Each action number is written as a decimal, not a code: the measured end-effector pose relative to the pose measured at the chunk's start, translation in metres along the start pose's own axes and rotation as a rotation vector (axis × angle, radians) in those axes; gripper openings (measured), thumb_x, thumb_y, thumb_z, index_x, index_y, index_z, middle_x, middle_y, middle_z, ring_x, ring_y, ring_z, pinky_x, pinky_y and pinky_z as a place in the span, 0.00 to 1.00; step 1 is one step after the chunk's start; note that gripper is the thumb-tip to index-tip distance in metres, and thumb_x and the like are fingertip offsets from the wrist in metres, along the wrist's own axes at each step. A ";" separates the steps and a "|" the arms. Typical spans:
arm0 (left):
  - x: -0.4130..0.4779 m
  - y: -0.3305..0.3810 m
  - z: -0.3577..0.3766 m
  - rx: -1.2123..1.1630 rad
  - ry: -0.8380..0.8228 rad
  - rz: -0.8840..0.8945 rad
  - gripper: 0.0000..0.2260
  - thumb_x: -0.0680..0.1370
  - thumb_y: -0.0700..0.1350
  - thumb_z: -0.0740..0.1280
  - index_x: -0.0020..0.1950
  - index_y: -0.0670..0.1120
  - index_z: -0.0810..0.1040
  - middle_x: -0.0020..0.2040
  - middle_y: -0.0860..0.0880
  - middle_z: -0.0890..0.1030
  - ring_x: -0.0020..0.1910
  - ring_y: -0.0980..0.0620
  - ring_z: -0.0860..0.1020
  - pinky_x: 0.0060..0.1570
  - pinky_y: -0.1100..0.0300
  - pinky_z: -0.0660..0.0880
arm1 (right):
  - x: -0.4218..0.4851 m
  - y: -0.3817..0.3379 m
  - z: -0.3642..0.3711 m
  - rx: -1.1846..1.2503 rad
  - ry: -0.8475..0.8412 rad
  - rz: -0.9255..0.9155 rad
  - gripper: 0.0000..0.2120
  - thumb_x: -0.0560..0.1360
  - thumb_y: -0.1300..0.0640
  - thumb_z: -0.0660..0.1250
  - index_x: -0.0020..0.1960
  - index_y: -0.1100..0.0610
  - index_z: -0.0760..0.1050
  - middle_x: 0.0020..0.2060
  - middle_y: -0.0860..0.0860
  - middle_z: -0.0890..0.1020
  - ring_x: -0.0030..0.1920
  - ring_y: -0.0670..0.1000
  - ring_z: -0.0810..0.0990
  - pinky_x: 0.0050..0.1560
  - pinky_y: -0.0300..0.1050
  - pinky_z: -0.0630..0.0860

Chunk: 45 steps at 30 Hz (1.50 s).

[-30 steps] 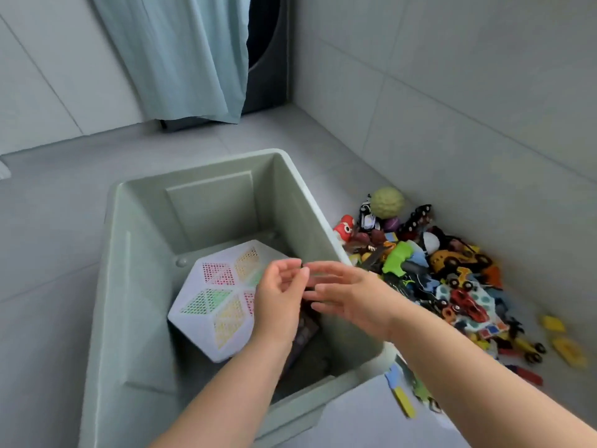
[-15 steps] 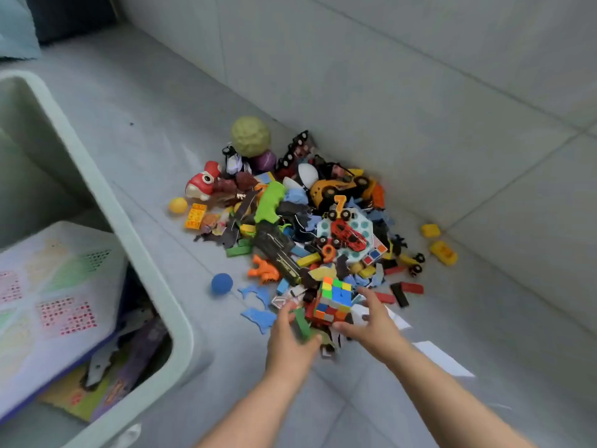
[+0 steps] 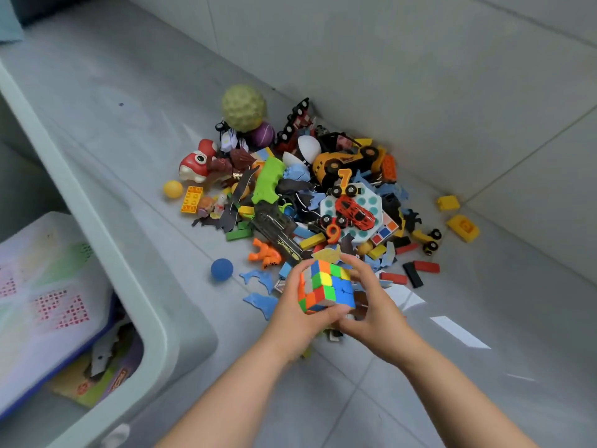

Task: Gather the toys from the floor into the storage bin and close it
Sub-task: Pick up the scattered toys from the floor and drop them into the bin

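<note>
Both hands hold the puzzle cube in the air over the near edge of the toy pile on the floor; the left hand wraps the cube's left side, its fingers curled against that face; the right hand clamps the right side, its fingers hooked over the far top edge; the two thumbs meet beneath the cube; the storage bin stands open to the left, apart from the cube.
</note>
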State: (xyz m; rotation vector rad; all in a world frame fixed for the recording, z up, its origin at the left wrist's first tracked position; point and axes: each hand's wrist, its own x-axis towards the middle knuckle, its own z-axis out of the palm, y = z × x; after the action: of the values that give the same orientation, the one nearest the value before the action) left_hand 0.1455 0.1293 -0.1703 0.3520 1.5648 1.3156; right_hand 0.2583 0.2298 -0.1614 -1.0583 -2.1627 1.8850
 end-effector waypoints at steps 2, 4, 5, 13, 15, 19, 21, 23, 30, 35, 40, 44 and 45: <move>-0.013 -0.004 -0.006 -0.064 0.096 -0.048 0.29 0.66 0.46 0.77 0.62 0.57 0.67 0.58 0.53 0.79 0.54 0.58 0.79 0.51 0.65 0.77 | -0.007 0.010 -0.005 -0.061 -0.056 0.057 0.40 0.69 0.63 0.73 0.67 0.35 0.56 0.62 0.40 0.68 0.54 0.38 0.76 0.46 0.34 0.77; -0.026 -0.018 -0.012 -0.127 0.220 -0.122 0.29 0.63 0.53 0.77 0.59 0.53 0.70 0.57 0.49 0.80 0.54 0.52 0.80 0.55 0.55 0.78 | -0.008 0.025 0.001 -0.325 0.012 0.143 0.40 0.68 0.55 0.74 0.70 0.38 0.54 0.68 0.46 0.65 0.62 0.44 0.71 0.56 0.37 0.74; -0.033 -0.024 -0.015 -0.168 0.270 -0.148 0.24 0.65 0.51 0.77 0.56 0.51 0.71 0.54 0.48 0.80 0.52 0.51 0.80 0.53 0.54 0.78 | -0.008 0.032 0.008 -0.461 0.050 0.182 0.40 0.68 0.51 0.74 0.72 0.40 0.54 0.69 0.48 0.63 0.65 0.48 0.68 0.59 0.41 0.73; -0.057 -0.044 -0.030 -0.364 0.400 -0.287 0.26 0.63 0.44 0.78 0.54 0.44 0.69 0.54 0.44 0.79 0.51 0.47 0.80 0.43 0.58 0.76 | 0.021 0.057 0.060 -0.971 0.012 0.143 0.37 0.74 0.39 0.61 0.73 0.38 0.40 0.75 0.52 0.46 0.71 0.62 0.55 0.62 0.54 0.72; -0.056 -0.043 -0.034 -0.360 0.393 -0.298 0.32 0.54 0.48 0.78 0.53 0.44 0.68 0.54 0.43 0.79 0.54 0.45 0.80 0.51 0.51 0.78 | 0.029 0.062 0.060 -0.994 0.035 0.121 0.31 0.76 0.43 0.59 0.73 0.40 0.46 0.74 0.53 0.48 0.69 0.62 0.57 0.61 0.54 0.71; -0.055 -0.044 -0.038 -0.327 0.396 -0.305 0.29 0.57 0.47 0.76 0.53 0.44 0.68 0.54 0.44 0.79 0.54 0.46 0.79 0.59 0.49 0.75 | 0.040 0.070 0.055 -0.932 0.056 0.075 0.21 0.79 0.55 0.58 0.70 0.44 0.59 0.73 0.52 0.54 0.69 0.61 0.58 0.57 0.53 0.73; -0.056 -0.042 -0.034 -0.335 0.389 -0.286 0.26 0.59 0.46 0.74 0.53 0.45 0.68 0.54 0.44 0.79 0.54 0.47 0.79 0.56 0.51 0.76 | 0.039 0.073 0.050 -0.824 0.109 0.040 0.23 0.77 0.62 0.60 0.68 0.45 0.63 0.71 0.51 0.58 0.68 0.58 0.59 0.60 0.51 0.70; -0.058 -0.037 -0.028 -0.313 0.366 -0.252 0.25 0.60 0.45 0.74 0.53 0.45 0.68 0.53 0.45 0.79 0.51 0.49 0.79 0.51 0.56 0.77 | 0.032 0.071 0.045 -0.653 0.209 0.004 0.22 0.75 0.65 0.62 0.66 0.49 0.67 0.68 0.52 0.63 0.66 0.57 0.64 0.63 0.48 0.67; -0.095 0.061 -0.012 -0.137 0.204 0.098 0.20 0.70 0.39 0.73 0.56 0.51 0.69 0.50 0.55 0.82 0.46 0.64 0.81 0.41 0.74 0.73 | -0.010 -0.051 0.027 0.170 0.413 -0.179 0.17 0.77 0.65 0.61 0.50 0.41 0.69 0.44 0.51 0.72 0.33 0.42 0.74 0.31 0.34 0.74; -0.147 0.141 -0.084 0.055 0.418 0.415 0.26 0.66 0.43 0.76 0.60 0.54 0.69 0.52 0.58 0.82 0.50 0.63 0.80 0.46 0.72 0.75 | -0.023 -0.194 0.054 0.219 0.040 -0.463 0.14 0.77 0.65 0.59 0.53 0.46 0.69 0.41 0.48 0.71 0.31 0.39 0.70 0.32 0.31 0.71; -0.202 0.117 -0.197 0.308 0.860 0.198 0.26 0.65 0.50 0.77 0.58 0.52 0.69 0.47 0.55 0.79 0.44 0.61 0.78 0.41 0.68 0.71 | -0.007 -0.244 0.171 0.075 -0.477 -0.415 0.11 0.75 0.59 0.65 0.52 0.44 0.71 0.46 0.46 0.77 0.42 0.42 0.73 0.47 0.34 0.71; -0.211 0.081 -0.246 0.578 0.855 -0.120 0.25 0.68 0.57 0.72 0.58 0.49 0.67 0.45 0.51 0.78 0.50 0.45 0.76 0.43 0.56 0.70 | 0.003 -0.227 0.253 0.038 -0.547 -0.124 0.10 0.75 0.63 0.65 0.50 0.49 0.72 0.45 0.52 0.76 0.40 0.48 0.72 0.40 0.39 0.70; -0.209 0.074 -0.251 0.637 0.830 -0.154 0.25 0.70 0.57 0.71 0.60 0.48 0.67 0.48 0.50 0.78 0.52 0.45 0.76 0.45 0.56 0.71 | 0.006 -0.219 0.265 0.019 -0.531 -0.052 0.10 0.75 0.62 0.65 0.50 0.48 0.73 0.45 0.53 0.76 0.40 0.51 0.71 0.38 0.44 0.69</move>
State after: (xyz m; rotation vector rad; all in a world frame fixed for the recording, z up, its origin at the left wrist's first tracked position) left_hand 0.0040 -0.1403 -0.0307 0.0476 2.6556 0.8341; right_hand 0.0292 0.0091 -0.0296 -0.5247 -2.3802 2.3620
